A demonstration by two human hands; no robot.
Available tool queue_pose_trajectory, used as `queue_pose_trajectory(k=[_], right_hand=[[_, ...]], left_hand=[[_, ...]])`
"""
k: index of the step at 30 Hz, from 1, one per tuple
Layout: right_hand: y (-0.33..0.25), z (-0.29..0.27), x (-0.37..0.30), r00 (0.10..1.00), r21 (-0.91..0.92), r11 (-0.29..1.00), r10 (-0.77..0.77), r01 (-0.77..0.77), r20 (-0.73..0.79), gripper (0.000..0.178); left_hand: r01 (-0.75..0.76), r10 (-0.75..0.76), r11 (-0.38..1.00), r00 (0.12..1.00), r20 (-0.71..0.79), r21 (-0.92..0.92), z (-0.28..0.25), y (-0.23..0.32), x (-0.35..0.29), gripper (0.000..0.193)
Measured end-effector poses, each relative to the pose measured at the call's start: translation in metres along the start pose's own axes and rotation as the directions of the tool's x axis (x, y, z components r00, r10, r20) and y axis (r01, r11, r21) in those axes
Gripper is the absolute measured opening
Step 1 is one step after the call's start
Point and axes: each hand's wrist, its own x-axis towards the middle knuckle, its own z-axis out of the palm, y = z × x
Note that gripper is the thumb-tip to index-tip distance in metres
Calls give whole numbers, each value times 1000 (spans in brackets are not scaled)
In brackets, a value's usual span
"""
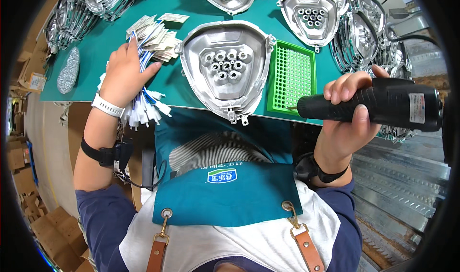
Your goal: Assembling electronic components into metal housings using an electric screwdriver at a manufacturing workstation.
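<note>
My left hand lies over a bundle of white and blue wires with paper tags and white plug ends. Its thumb is spread and its index finger touches the wires; the other fingertips are partly hidden. My right hand is wrapped around a black electric screwdriver held sideways, its bit pointing left. The bit tip is at the near left corner of a green perforated screw tray; whether it touches a screw I cannot tell. Between my hands a rounded-triangular cast metal housing lies at the table's front edge.
More metal housings lie at the back and are stacked at both far sides. A silvery, speckled oval object sits on the green table at left. A black cable runs at the right, above metal strips. Cardboard boxes stand lower left.
</note>
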Motion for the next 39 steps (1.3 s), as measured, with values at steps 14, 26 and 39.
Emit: queue_pose_trajectory(k=[14, 26, 39], right_hand=[[3, 2, 10, 997, 27, 998, 56, -58, 60, 58], [13, -8, 22, 993, 119, 987, 97, -104, 67, 50], [1, 21, -7, 982, -333, 943, -37, -27, -184, 53]], left_hand=[[-489, 504, 852, 863, -41, 187, -52, 6, 65, 42], [-371, 453, 876, 854, 257, -309, -14, 11, 128, 34], [-539, 552, 827, 833, 45, -162, -18, 7, 142, 37]])
